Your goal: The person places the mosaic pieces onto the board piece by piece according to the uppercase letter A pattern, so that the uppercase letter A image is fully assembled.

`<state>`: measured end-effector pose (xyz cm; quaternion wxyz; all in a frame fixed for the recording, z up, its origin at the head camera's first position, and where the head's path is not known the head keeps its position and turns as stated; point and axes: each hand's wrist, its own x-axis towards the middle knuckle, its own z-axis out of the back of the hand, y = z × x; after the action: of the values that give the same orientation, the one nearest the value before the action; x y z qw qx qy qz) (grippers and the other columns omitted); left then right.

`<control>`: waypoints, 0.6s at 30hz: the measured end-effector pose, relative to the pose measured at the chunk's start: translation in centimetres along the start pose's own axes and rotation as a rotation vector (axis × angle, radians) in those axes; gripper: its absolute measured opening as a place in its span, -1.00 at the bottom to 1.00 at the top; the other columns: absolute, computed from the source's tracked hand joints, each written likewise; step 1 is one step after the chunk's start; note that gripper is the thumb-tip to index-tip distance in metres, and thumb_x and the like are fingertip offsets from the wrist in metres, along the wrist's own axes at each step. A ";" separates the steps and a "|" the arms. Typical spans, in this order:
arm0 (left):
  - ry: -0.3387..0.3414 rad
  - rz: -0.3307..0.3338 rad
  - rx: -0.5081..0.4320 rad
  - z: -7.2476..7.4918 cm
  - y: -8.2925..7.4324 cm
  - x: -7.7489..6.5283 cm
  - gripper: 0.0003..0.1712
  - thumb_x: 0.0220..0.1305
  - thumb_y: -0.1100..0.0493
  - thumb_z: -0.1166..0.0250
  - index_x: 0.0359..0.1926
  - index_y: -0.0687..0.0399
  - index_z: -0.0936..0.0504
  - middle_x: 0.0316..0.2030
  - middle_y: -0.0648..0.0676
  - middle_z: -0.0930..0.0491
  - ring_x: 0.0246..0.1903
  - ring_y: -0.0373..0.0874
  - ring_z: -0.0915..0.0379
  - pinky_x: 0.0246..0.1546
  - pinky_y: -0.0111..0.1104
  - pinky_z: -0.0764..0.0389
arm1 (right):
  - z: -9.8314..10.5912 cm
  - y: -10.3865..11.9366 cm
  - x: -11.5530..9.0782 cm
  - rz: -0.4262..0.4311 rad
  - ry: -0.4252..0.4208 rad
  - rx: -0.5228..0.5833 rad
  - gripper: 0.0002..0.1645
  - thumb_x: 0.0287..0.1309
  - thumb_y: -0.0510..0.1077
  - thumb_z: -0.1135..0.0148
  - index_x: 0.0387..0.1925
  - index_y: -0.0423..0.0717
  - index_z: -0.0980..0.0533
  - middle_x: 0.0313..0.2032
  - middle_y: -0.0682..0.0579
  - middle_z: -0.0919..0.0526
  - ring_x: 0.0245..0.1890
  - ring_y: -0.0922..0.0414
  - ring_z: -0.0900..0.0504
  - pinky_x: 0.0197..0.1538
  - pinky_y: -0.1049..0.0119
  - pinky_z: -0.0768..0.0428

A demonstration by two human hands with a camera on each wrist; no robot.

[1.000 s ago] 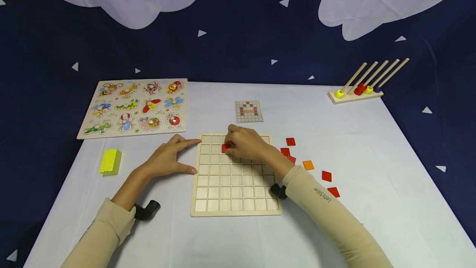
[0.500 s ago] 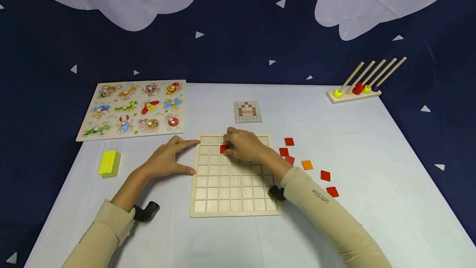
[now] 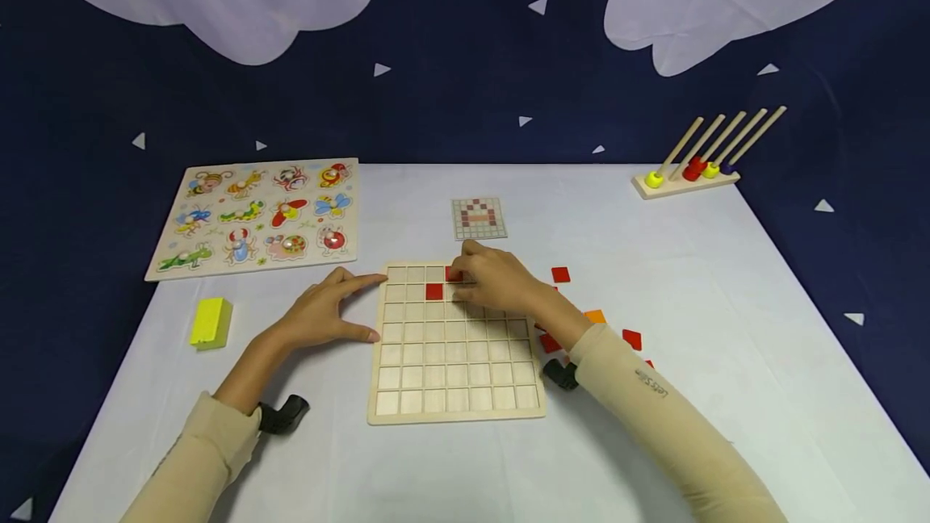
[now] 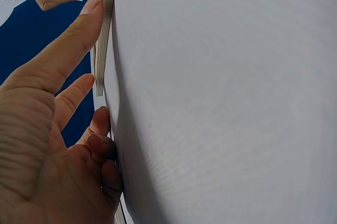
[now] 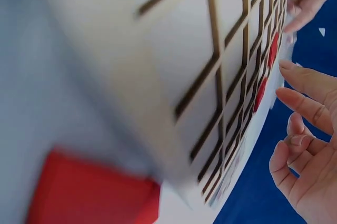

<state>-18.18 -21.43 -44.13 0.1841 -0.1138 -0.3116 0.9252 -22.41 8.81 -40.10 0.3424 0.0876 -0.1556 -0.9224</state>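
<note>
A pale wooden grid board [image 3: 426, 415] lies flat on the table. My left hand [image 3: 320, 311] touches its left edge with outstretched index finger and thumb. One red square tile [image 3: 433, 291] sits in a second-row cell. Another red tile [image 3: 452, 273] shows in the top row, partly covered by my right hand [image 3: 501, 278]. In the right wrist view, the thumb and fingertips [image 5: 295, 98] hover near those two tiles, nothing between them. Loose red tiles [image 3: 560, 274] and an orange tile [image 3: 595, 316] lie right of the board, some partly hidden by my arm.
Behind the board lies a small pattern card [image 3: 479, 219]. An insect puzzle board [image 3: 254, 216] is at the back left, with a yellow block [image 3: 211, 324] in front of it. A wooden peg stand with beads [image 3: 686, 186] stands at the back right.
My right hand has let go of the second-row red tile and shifted right. The top-row tile now shows beside its fingers. My left hand keeps its place on the board's edge.
</note>
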 end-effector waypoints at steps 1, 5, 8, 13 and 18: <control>0.000 0.001 0.001 0.0 0.0 0.0 0.06 -0.18 -0.22 -0.62 0.40 -0.17 -0.42 -0.16 0.07 -0.39 -0.35 -0.14 -0.19 -0.34 -0.28 -0.23 | 0.2 -0.3 -0.3 -0.008 -0.002 0.009 -0.64 0.16 -0.02 -0.42 -0.04 -0.08 -0.68 -0.19 0.00 -0.52 -0.33 0.15 -0.49 -0.24 0.25 -0.51; -0.002 0.000 0.003 0.0 0.1 0.0 0.06 -0.18 -0.23 -0.61 0.40 -0.16 -0.42 -0.19 0.07 -0.38 -0.37 -0.15 -0.17 -0.35 -0.29 -0.22 | 0.9 -1.5 -1.4 -0.041 -0.017 0.042 -0.66 0.15 -0.03 -0.43 -0.07 -0.09 -0.69 -0.21 0.01 -0.52 -0.31 0.16 -0.50 -0.21 0.25 -0.51; -0.004 -0.004 0.009 0.0 0.0 0.0 0.06 -0.18 -0.23 -0.61 0.39 -0.17 -0.42 -0.21 0.06 -0.37 -0.37 -0.15 -0.16 -0.35 -0.29 -0.22 | 1.5 -2.6 -2.5 -0.061 -0.030 0.066 -0.67 0.15 -0.05 -0.43 -0.08 -0.12 -0.69 -0.22 -0.01 -0.52 -0.32 0.12 -0.50 -0.23 0.23 -0.51; -0.001 -0.005 0.015 0.1 -0.1 0.0 0.06 -0.18 -0.24 -0.61 0.39 -0.17 -0.42 -0.22 0.06 -0.37 -0.37 -0.14 -0.16 -0.34 -0.29 -0.23 | 2.2 -4.5 -4.6 -0.087 -0.062 0.081 -0.69 0.14 -0.08 -0.43 -0.12 -0.14 -0.69 -0.23 -0.03 -0.52 -0.32 0.09 -0.49 -0.23 0.19 -0.49; 0.001 -0.004 0.015 0.1 -0.1 0.0 0.06 -0.18 -0.23 -0.61 0.39 -0.16 -0.42 -0.21 0.07 -0.37 -0.34 -0.13 -0.19 -0.31 -0.29 -0.25 | 2.7 -6.2 -6.9 -0.142 -0.082 0.071 -0.71 0.09 -0.09 -0.46 -0.17 -0.14 -0.70 -0.28 -0.02 -0.50 -0.35 0.11 -0.47 -0.24 0.21 -0.47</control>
<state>-18.16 -21.41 -44.00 0.1870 -0.1121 -0.3046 0.9272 -21.68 18.37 -39.37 0.2662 0.0726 -0.1957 -0.9411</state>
